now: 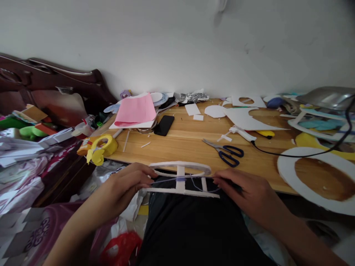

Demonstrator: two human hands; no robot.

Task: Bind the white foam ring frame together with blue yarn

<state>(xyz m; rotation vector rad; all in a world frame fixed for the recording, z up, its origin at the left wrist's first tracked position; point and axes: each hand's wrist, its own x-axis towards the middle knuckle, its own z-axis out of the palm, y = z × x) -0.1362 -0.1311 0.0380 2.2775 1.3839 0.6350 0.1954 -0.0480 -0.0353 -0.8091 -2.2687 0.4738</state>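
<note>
A small white foam frame (pixel 181 174), two thin rims joined by short posts, sits at the near edge of the wooden table (pixel 183 142) above my lap. My left hand (pixel 126 184) pinches its left end, fingers closed. At the frame's right end is my right hand (pixel 244 190), fingers closed. A thin blue thread (pixel 191 179) stretches between the two hands across the frame.
Blue-handled scissors (pixel 226 151) lie just beyond the frame. A white glue gun (pixel 244 133) with a black cord, a black phone (pixel 164 125), pink paper (pixel 135 109), yellow tape (pixel 107 145) and white foam cutouts (pixel 314 177) are spread over the table. A cluttered bed is on the left.
</note>
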